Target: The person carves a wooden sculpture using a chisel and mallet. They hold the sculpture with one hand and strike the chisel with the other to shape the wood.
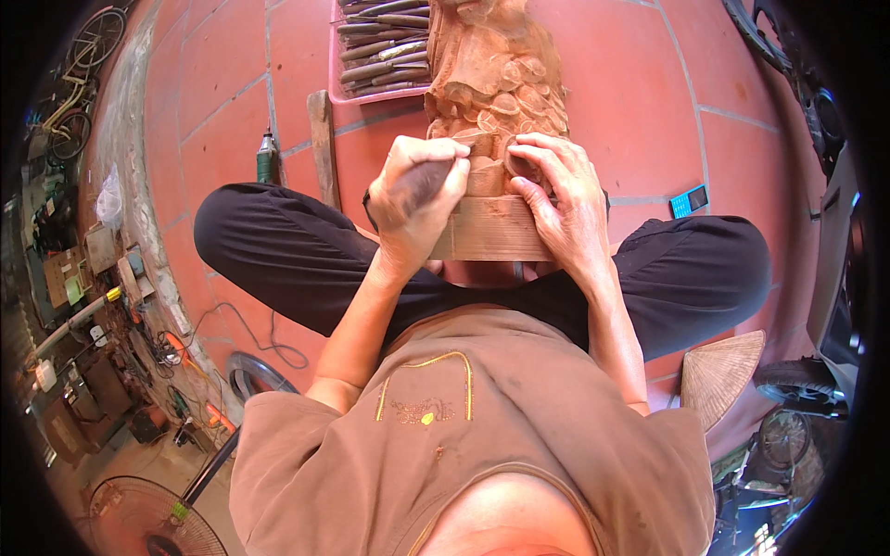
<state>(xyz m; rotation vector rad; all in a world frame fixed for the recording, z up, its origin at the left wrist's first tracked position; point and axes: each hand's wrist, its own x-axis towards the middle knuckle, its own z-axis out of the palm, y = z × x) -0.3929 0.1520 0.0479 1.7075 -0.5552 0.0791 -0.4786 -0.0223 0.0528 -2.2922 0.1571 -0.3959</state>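
A reddish-brown wood carving (496, 93) lies in front of me, its plain squared base (491, 229) between my crossed legs. Rounded, layered shapes cover its far part. My left hand (414, 181) is closed round the dark wooden handle of a carving chisel (422, 188), held slanted against the carving's left side near the base. The handle is a little blurred, and the blade is hidden by my fingers and the wood. On the right side, my right hand (561, 190) curls its fingers and thumb over the carving's edge, gripping it.
Beyond my left hand stands a pink basket (336, 56) full of dark-handled tools. A wooden stick (322, 144) and a green rotary tool (267, 159) are left of it. A blue phone (688, 201) and conical hat (723, 375) lie right; a fan (153, 524) stands lower left.
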